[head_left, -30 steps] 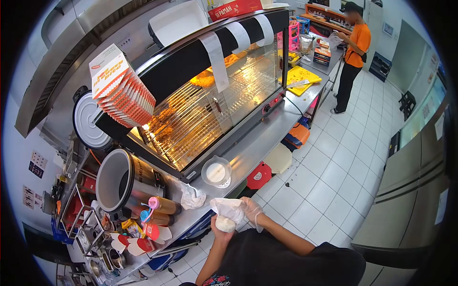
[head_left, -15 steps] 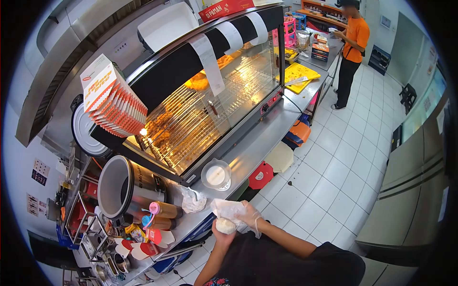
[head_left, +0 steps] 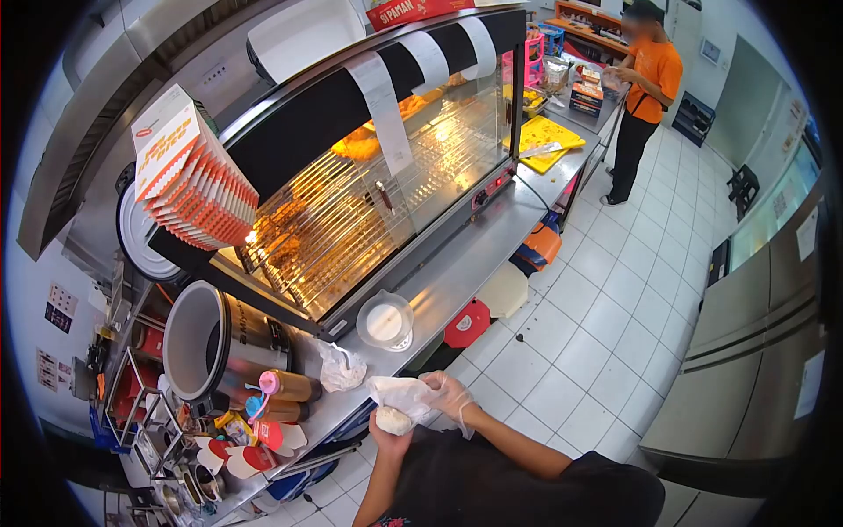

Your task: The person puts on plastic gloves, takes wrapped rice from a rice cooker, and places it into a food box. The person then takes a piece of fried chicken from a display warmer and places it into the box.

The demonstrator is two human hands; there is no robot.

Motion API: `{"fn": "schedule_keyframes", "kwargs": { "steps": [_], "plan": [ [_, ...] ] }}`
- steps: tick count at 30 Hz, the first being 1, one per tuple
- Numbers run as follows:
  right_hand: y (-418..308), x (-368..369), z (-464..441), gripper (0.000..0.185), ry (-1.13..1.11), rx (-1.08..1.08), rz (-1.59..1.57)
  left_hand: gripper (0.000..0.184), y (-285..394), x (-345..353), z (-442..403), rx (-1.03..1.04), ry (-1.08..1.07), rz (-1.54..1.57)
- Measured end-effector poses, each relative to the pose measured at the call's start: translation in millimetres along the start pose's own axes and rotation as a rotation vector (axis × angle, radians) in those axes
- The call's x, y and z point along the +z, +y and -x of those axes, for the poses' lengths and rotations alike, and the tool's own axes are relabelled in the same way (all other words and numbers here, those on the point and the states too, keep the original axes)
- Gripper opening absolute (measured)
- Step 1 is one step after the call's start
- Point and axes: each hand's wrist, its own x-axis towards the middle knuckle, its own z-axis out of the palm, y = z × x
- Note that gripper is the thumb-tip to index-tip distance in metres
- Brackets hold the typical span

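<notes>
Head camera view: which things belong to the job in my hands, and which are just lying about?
Seemingly in use:
white lump, in the left hand
white wrapping, in the gloved right hand
perhaps the clear bowl, on the counter

Seemingly just lying about:
stacked cartons
pink-capped bottle
yellow board

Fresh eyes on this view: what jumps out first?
Probably the brightly lit glass cabinet on the counter at centre, with golden-brown food inside and a leaning stack of orange-and-white boxes on its left end. Next, the person in an orange shirt at upper right. Lower centre, the left hand holds a white lump, with the gloved right hand on a white wrapper.
</notes>
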Motion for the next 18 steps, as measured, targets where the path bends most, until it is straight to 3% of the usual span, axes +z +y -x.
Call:
{"fn": "schedule_keyframes", "kwargs": {
  "steps": [3, 9, 15, 18],
  "plan": [
    [-11, -6, 3, 0.042, -0.043, 0.130, -0.049, 0.056, 4, -7, -4, 0.001, -0.016, 0.001],
    [-6, -5, -1, 0.049, 0.018, 0.158, -0.068, 0.053, 7, -31, -12, -0.008, 0.037, -0.043],
    [-15, -7, 2, 0.043, -0.025, 0.130, -0.138, 0.049, 19, -46, -13, -0.004, 0.071, -0.069],
    [-19, -5, 0, 0.041, 0.094, -0.003, -0.184, 0.047, 24, -58, -19, -0.014, 0.035, -0.073]
  ]
}}
